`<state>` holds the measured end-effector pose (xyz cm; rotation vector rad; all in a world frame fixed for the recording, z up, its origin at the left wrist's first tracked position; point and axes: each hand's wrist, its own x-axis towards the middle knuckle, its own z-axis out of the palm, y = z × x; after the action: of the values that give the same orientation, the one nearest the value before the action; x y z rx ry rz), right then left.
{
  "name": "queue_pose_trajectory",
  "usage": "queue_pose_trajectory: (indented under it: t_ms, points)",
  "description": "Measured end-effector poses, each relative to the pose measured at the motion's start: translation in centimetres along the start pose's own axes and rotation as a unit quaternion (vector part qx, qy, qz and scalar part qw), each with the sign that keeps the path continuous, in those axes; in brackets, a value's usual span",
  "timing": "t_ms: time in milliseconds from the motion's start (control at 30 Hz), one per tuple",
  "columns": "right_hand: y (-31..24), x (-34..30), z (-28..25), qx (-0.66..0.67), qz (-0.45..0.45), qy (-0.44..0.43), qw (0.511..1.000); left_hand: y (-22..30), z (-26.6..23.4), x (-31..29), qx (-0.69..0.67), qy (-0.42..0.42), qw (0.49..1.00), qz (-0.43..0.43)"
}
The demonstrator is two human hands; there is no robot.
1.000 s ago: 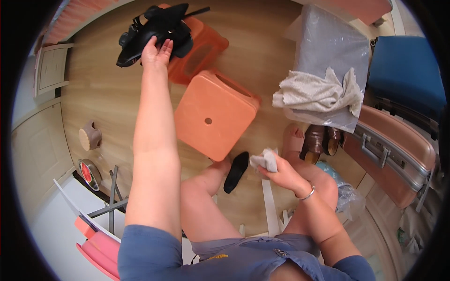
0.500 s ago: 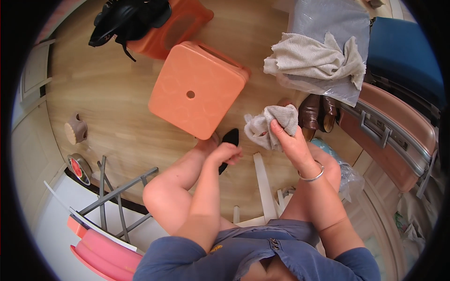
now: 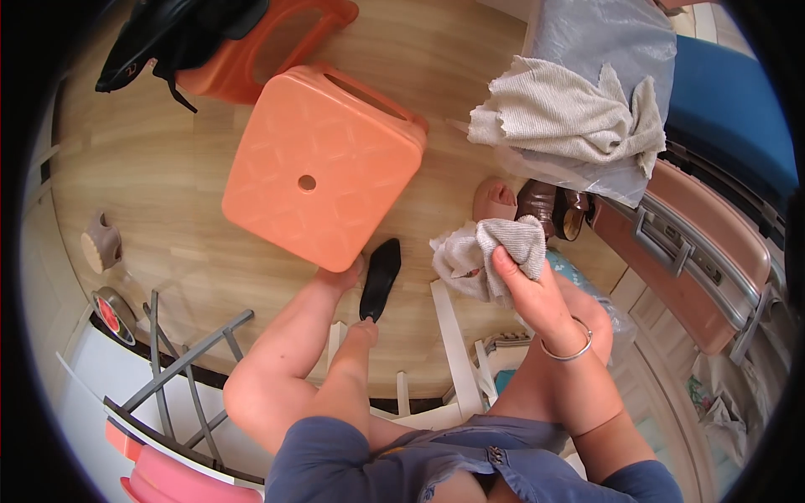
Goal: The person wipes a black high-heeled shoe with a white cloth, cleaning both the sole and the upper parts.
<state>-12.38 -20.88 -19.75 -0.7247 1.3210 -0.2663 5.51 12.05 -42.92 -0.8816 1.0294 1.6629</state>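
Note:
A crumpled pale grey ribbed rag (image 3: pixel 516 247) is bunched in my right hand (image 3: pixel 537 293), with a loose, wrinkled part hanging to the left. The right thumb presses on top of it, and a silver bangle circles that wrist. Low between my legs, my left hand (image 3: pixel 360 334) is closed at the heel end of a black pointed shoe (image 3: pixel 382 277); its fingers are partly hidden. The shoe's toe points away from me. Just beyond, to the left, stands an orange plastic stool (image 3: pixel 327 159) with a round hole in its seat.
A second orange stool (image 3: pixel 218 75) bears a black bag-like item (image 3: pixel 180 38). More ribbed cloth (image 3: pixel 562 109) lies on plastic wrapping (image 3: pixel 599 33) at the far right. Brown shoes (image 3: pixel 537 205) sit by a pink suitcase (image 3: pixel 688 251). A grey metal folding frame (image 3: pixel 189 360) stands left.
My left hand has drawn back toward me from over the black shoe to its heel end, uncovering the shoe. The view has shifted slightly. My right hand keeps holding the rag.

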Motion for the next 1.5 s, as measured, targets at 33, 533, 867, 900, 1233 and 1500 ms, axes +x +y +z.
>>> queue_pose_trajectory:
  t_ms: [33, 533, 867, 900, 1233, 1500]
  points:
    - [-0.2, -0.1, 0.3, 0.001, -0.001, -0.003, 1.0, -0.4, 0.8, 0.6, -0.005, 0.041, 0.999, -0.002]
    - [1.7, -1.6, -1.3, -0.062, -0.125, 0.007, 0.99, 10.3, -6.1, -14.0, -0.099, 0.406, 0.903, 0.095]
    - [4.2, -7.9, -6.3, -0.049, -0.182, 0.206, 0.96, 8.8, -5.8, -28.3, -0.702, 0.13, 0.473, 0.515]
    - [3.7, -9.5, -5.8, 0.038, -0.116, 0.171, 0.978, 8.7, -4.8, -29.2, -0.73, 0.08, 0.385, 0.558]
    - [4.2, -17.0, 2.8, -0.07, -0.432, -0.017, 0.899, 13.2, 2.2, -34.5, -0.638, -0.043, 0.157, 0.753]
    - [-0.9, -25.2, 7.2, 0.393, -0.251, -0.246, 0.85, 14.2, 5.9, -35.0, -0.687, -0.066, 0.213, 0.691]
